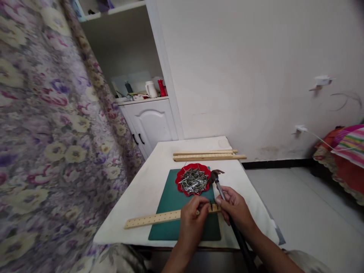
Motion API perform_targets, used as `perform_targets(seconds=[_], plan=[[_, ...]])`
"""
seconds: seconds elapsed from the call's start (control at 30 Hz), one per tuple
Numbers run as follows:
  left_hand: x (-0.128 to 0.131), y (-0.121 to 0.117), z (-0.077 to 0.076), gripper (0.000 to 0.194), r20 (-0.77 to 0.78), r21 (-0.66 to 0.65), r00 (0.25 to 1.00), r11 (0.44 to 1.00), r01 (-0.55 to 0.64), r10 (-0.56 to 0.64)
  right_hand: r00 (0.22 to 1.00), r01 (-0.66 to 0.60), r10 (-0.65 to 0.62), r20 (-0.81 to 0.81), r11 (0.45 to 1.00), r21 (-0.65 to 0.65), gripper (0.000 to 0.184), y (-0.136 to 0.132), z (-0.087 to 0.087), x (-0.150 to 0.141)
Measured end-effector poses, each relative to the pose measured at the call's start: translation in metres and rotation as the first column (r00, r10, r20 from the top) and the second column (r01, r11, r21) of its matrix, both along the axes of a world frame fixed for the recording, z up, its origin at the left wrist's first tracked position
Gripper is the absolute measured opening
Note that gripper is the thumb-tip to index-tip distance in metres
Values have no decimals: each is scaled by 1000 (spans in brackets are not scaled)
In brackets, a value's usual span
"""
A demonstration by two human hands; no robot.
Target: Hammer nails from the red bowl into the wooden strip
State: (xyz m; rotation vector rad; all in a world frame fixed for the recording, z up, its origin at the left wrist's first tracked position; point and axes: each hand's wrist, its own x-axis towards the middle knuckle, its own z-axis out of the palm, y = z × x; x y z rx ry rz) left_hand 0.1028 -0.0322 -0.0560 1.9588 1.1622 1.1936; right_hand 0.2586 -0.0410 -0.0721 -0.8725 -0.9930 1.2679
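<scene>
My right hand (234, 208) is closed round a claw hammer (220, 190), gripping it partway along the shaft with the metal head up and the dark handle running down. My left hand (195, 218) is closed in a pinch over a wooden strip (159, 218) dotted with small holes. What the left fingertips hold is hidden. Between the two hands, a few dark nails (211, 206) appear to stand up from the strip's right end. Just beyond the hands, a red scalloped dish (178, 179) holds many loose silvery nails (194, 181).
The strip crosses a green cutting mat (167, 201) on a white-covered table (133, 201). More wooden strips (209, 156) lie at the table's far side. A white cabinet (152, 121) and floral curtain (57, 132) are to the left; a wall stands behind.
</scene>
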Motion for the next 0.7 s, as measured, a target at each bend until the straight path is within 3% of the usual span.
perform_targets(seconds=[0.1, 0.2, 0.3, 0.43, 0.5, 0.7], plan=[[3, 2, -4, 11, 303, -230, 953, 972, 56, 17, 999, -25, 25, -26, 1000, -3, 39, 0, 0, 0], [8, 2, -9, 27, 591, -375, 804, 905, 202, 65, 998, -30, 29, -59, 999, -11, 40, 0, -2, -3], [14, 0, -14, 21, 696, -431, 707, 861, 271, 126, 996, -33, 32, -79, 999, -14, 40, 0, -3, -9], [12, -2, -22, 19, 736, -473, 644, 839, 268, 209, 998, -41, 41, -55, 999, -12, 37, -3, -1, -17], [3, -1, -27, 19, 709, -474, 666, 856, 204, 233, 999, -24, 24, -29, 1000, -12, 33, -5, 0, -17], [-28, 7, -46, 15, 324, -327, 914, 935, -136, 246, 999, 33, -33, 17, 999, -9, 30, -9, 2, -3]])
